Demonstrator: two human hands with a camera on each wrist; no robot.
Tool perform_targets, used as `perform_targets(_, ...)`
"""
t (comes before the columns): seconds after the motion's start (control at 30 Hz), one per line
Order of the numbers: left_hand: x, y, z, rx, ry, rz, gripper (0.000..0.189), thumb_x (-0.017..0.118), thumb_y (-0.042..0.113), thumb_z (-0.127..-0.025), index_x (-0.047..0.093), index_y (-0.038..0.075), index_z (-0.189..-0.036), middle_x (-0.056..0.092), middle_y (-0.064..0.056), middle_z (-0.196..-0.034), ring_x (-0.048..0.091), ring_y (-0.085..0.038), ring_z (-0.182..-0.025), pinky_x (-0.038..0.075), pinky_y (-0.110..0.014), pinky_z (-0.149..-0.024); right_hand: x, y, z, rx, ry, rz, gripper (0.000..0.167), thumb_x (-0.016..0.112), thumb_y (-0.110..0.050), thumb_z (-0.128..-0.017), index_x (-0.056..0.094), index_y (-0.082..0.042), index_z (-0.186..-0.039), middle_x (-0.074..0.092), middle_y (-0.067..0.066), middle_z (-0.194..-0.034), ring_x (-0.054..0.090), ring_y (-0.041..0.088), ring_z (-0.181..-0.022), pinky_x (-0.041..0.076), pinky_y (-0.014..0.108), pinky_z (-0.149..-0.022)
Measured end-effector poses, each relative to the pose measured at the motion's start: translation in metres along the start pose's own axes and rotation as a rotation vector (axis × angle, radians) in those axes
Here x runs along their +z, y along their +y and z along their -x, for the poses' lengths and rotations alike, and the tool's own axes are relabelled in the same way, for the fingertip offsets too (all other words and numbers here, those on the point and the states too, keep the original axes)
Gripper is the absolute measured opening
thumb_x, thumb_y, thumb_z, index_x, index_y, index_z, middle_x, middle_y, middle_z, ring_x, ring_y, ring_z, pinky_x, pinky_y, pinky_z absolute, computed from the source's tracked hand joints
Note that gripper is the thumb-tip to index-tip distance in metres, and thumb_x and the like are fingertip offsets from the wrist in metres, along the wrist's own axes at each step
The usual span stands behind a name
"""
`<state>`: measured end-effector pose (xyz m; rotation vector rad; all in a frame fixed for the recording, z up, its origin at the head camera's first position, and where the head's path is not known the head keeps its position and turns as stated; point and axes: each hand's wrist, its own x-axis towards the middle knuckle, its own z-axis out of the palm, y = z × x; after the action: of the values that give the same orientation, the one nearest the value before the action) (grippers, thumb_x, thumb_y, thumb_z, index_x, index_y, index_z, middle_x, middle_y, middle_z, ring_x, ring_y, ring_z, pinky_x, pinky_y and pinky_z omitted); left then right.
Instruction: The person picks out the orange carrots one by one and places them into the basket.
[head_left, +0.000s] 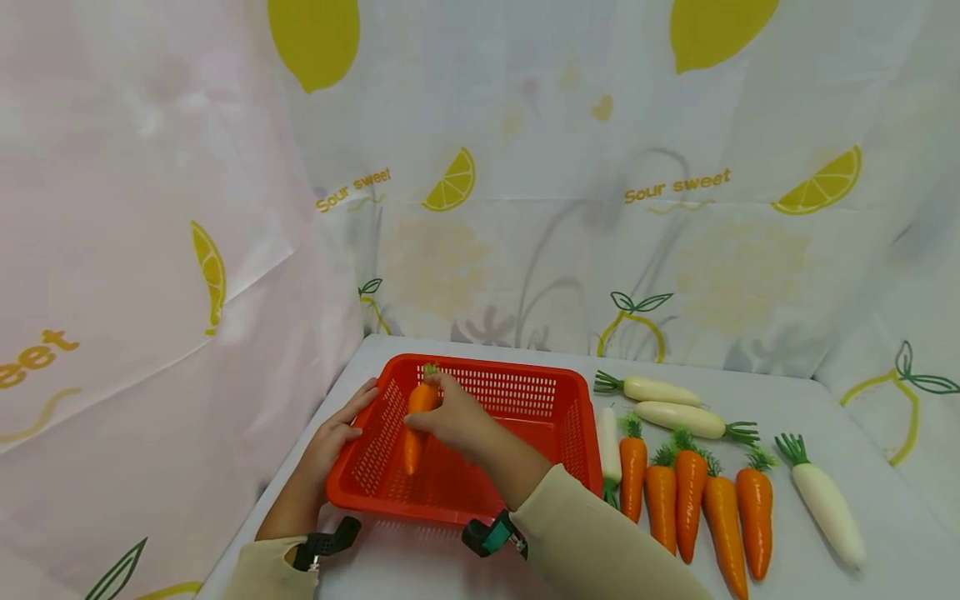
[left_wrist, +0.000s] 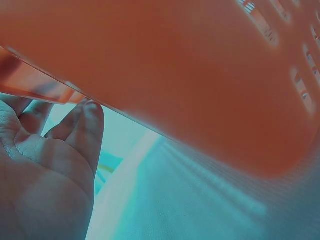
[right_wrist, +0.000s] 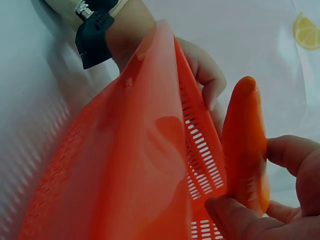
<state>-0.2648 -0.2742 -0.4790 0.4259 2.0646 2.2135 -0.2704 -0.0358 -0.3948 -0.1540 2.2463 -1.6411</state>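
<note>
My right hand [head_left: 459,417] holds a carrot [head_left: 412,446] between thumb and fingers inside the left part of a red plastic basket [head_left: 465,510]. The carrot's leafy end points up and away, its tip toward me. In the right wrist view the carrot [right_wrist: 245,145] stands upright beside the basket wall, with the right-hand fingers [right_wrist: 290,155] on it. My left hand [head_left: 333,442] grips the basket's left rim. The left wrist view has the left hand [left_wrist: 50,160] with fingertips at the rim, some of them hidden behind it.
Right of the basket lie several carrots [head_left: 690,500] in a rough row. White radishes [head_left: 828,512] with green tops lie behind and beside them, one [head_left: 609,446] close against the basket. Lemon-print cloth [head_left: 525,250] hangs behind the white table [head_left: 795,400] and along its left side.
</note>
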Motion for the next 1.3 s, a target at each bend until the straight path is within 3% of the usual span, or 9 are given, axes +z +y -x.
perform_targets(0.23,-0.001,-0.001,-0.001,0.007,-0.011,0.005,0.069,0.028,-0.004,-0.096,0.032,0.007,-0.164,0.013,0.0,-0.177,0.002,-0.033,-0.163,0.043,-0.018,-0.109,-0.001,0.001,0.001,0.011,-0.052,0.012,0.076,0.083,-0.024,-0.089,0.046,-0.02,-0.155,0.061,0.012,-0.134,0.063,0.027,-0.11,0.059,0.048,-0.097)
perform_targets(0.57,0.001,0.001,-0.003,-0.035,0.01,-0.01,0.07,0.03,-0.003,-0.096,0.032,0.011,-0.165,0.013,0.003,-0.177,0.004,-0.033,-0.163,0.045,-0.018,-0.107,-0.004,0.001,0.004,0.036,-0.078,0.019,0.08,0.085,-0.028,-0.086,0.046,-0.015,-0.155,0.063,0.011,-0.135,0.063,0.03,-0.116,0.056,0.059,-0.1)
perform_targets(1.0,0.005,0.002,-0.003,-0.027,0.016,0.007,0.068,0.029,-0.003,-0.097,0.032,0.008,-0.164,0.014,0.001,-0.177,0.003,-0.032,-0.163,0.045,-0.018,-0.107,-0.011,0.0,0.011,0.023,-0.117,-0.058,0.08,0.084,-0.026,-0.087,0.045,-0.01,-0.154,0.061,0.015,-0.133,0.064,0.027,-0.112,0.056,0.052,-0.104)
perform_targets(1.3,0.003,0.001,-0.002,-0.041,0.018,0.007,0.07,0.028,-0.005,-0.096,0.032,0.009,-0.164,0.013,0.003,-0.177,0.001,-0.03,-0.163,0.044,-0.015,-0.107,-0.015,0.002,0.023,-0.002,-0.105,-0.074,0.08,0.085,-0.028,-0.087,0.045,-0.013,-0.154,0.056,0.021,-0.145,0.067,0.028,-0.112,0.056,0.052,-0.102)
